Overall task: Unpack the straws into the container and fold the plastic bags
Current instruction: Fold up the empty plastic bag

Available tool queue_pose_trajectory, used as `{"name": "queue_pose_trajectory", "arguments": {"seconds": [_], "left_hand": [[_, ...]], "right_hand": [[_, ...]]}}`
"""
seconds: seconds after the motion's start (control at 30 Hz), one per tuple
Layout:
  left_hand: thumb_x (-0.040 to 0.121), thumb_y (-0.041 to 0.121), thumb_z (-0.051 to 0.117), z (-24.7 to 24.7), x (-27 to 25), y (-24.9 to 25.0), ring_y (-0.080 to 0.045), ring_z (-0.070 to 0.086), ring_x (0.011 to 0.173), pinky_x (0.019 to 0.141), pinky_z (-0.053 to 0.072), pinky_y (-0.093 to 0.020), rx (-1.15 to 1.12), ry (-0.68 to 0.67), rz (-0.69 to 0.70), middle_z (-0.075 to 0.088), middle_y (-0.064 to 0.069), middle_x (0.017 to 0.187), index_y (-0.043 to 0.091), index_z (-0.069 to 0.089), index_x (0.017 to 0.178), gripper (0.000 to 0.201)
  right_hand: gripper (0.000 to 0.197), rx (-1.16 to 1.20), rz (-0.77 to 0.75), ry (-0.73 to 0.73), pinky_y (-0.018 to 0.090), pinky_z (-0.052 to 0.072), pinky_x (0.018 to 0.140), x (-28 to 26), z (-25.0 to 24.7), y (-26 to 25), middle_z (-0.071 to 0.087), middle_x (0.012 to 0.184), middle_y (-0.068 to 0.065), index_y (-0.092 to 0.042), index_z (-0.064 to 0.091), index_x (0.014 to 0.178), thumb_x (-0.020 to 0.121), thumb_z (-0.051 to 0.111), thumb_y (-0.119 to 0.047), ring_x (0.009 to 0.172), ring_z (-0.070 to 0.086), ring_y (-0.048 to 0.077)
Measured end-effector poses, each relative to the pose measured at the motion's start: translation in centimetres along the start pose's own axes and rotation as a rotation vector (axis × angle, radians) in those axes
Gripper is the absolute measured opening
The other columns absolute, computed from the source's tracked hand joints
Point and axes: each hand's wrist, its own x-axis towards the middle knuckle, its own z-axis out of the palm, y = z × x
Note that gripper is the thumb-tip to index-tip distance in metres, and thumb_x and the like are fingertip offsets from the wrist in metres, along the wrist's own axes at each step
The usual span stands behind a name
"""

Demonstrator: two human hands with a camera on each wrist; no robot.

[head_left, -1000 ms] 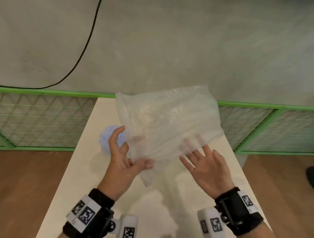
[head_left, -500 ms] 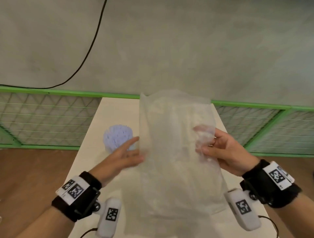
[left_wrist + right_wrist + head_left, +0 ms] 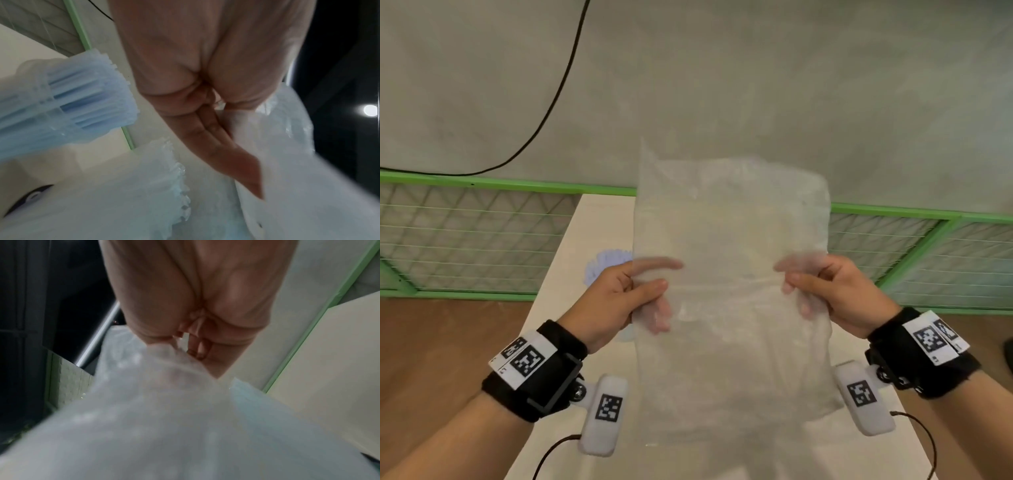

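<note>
Head view, bag: a clear plastic bag (image 3: pixel 732 291) hangs upright in the air above the pale table (image 3: pixel 558 284), its top edge higher than the green rail (image 3: pixel 482 183).
Head view, left hand: the left hand (image 3: pixel 616 298) pinches the bag's left edge, thumb in front, fingers curled behind the film.
Head view, right hand: the right hand (image 3: pixel 835 294) pinches the right edge the same way, level with the left.
Head view, room: bare table lies near the bag's lower edge.
Left wrist view: blue straws (image 3: pixel 86 97) stand in a container to the left of the hand; a second crumpled bag (image 3: pixel 123 194) lies near.
Right wrist view: fingers grip blurred film; the table edge lies right.
</note>
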Motion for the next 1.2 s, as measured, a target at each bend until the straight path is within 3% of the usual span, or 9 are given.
{"name": "queue_pose_trajectory", "arguments": {"seconds": [0.2, 0.33, 0.4, 0.57, 0.67, 0.77, 0.93, 1.07, 1.2], "left_hand": [[0.087, -0.021, 0.028, 0.0, 0.2, 1.1, -0.017, 0.055, 0.047, 0.045, 0.043, -0.019, -0.055, 0.088, 0.022, 0.06, -0.002, 0.059, 0.015, 0.065, 0.049, 0.065], [0.084, 0.019, 0.051, 0.3, -0.5, 1.5, -0.026, 0.069, 0.08, 0.065, 0.057, -0.035, -0.218, -0.098, 0.018, 0.069, -0.007, 0.1, 0.011, 0.074, 0.098, 0.028], [0.077, 0.038, 0.072, 0.7, -1.1, 1.1, -0.023, 0.068, 0.081, 0.065, 0.057, -0.035, -0.15, -0.166, -0.013, 0.065, 0.009, 0.119, 0.033, 0.061, 0.129, 0.053], [0.074, 0.021, 0.078, 2.6, -2.0, -0.1, -0.017, 0.057, 0.126, 0.098, 0.05, -0.03, 0.026, -0.097, 0.049, 0.06, 0.008, 0.135, 0.037, 0.067, 0.122, 0.052], [0.071, 0.04, 0.083, 2.0, -1.8, -0.1, -0.03, 0.047, 0.108, 0.094, 0.038, -0.047, 0.002, -0.061, 0.021, 0.056, -0.006, 0.123, 0.036, 0.061, 0.129, 0.063], [0.072, 0.034, 0.081, 1.5, -1.7, 0.3, -0.028, 0.048, 0.117, 0.102, 0.039, -0.049, 0.068, -0.075, 0.036, 0.057, -0.001, 0.131, 0.037, 0.057, 0.132, 0.065], [0.076, -0.008, 0.074, 0.9, -2.0, 1.2, -0.009, 0.047, 0.134, 0.107, 0.043, -0.027, 0.184, -0.119, 0.075, 0.049, 0.02, 0.144, 0.034, 0.055, 0.134, 0.074], [0.077, -0.024, 0.058, 1.2, -2.2, 1.7, -0.025, 0.066, 0.112, 0.084, 0.057, -0.026, 0.021, -0.143, 0.037, 0.049, 0.014, 0.146, 0.025, 0.049, 0.138, 0.078], [0.072, -0.017, 0.061, 1.3, -2.0, 1.8, -0.026, 0.066, 0.112, 0.089, 0.056, -0.032, -0.068, -0.075, 0.14, 0.049, 0.008, 0.147, 0.025, 0.045, 0.141, 0.083]], "right_hand": [[0.028, 0.072, -0.114, 0.02, 0.03, 0.052, 0.07, 0.3, -0.4, -0.9, 0.072, 0.077, -0.001, -0.017, 0.075, 0.056, 0.066, 0.064, 0.007, 0.068, 0.067, 0.016], [0.032, 0.085, -0.197, 0.048, 0.028, 0.052, 0.065, 0.8, -0.9, -1.4, 0.067, 0.082, 0.004, -0.012, 0.067, 0.046, 0.063, 0.051, 0.009, 0.073, 0.063, 0.021], [0.049, 0.076, -0.252, 0.107, 0.027, 0.051, 0.065, 1.0, -0.9, -1.3, 0.067, 0.085, 0.005, -0.013, 0.064, 0.044, 0.068, 0.037, 0.022, 0.075, 0.062, 0.021], [0.013, 0.208, -0.176, 0.032, 0.033, 0.05, 0.067, 0.7, -1.3, -2.0, 0.063, 0.093, 0.008, -0.012, 0.067, 0.073, 0.066, 0.061, -0.022, 0.079, 0.062, 0.024], [0.062, 0.282, 0.01, -0.165, 0.057, 0.048, 0.082, 0.0, -1.6, -1.9, 0.057, 0.121, 0.008, -0.019, 0.056, 0.117, 0.072, 0.07, -0.059, 0.102, 0.058, 0.031], [0.07, 0.211, 0.093, -0.247, 0.072, 0.041, 0.086, -0.6, -1.0, -1.3, 0.051, 0.129, 0.006, -0.038, 0.046, 0.129, 0.07, 0.08, -0.053, 0.107, 0.052, 0.039], [0.032, -0.017, 0.075, -0.124, 0.034, 0.054, 0.061, -0.8, -1.3, -2.0, 0.061, 0.103, 0.011, -0.02, 0.07, 0.096, 0.077, 0.062, 0.005, 0.075, 0.053, 0.033], [0.063, 0.081, -0.079, 0.11, 0.013, 0.044, 0.049, -0.6, -0.8, -2.6, 0.073, 0.082, -0.006, -0.02, 0.079, 0.075, 0.082, 0.038, 0.028, 0.055, 0.053, 0.015], [0.037, 0.791, -0.186, 0.147, 0.027, 0.051, 0.087, -0.4, -0.2, -0.8, 0.068, 0.116, 0.005, -0.018, 0.074, 0.099, 0.069, 0.059, -0.004, 0.101, 0.065, 0.02]]}}
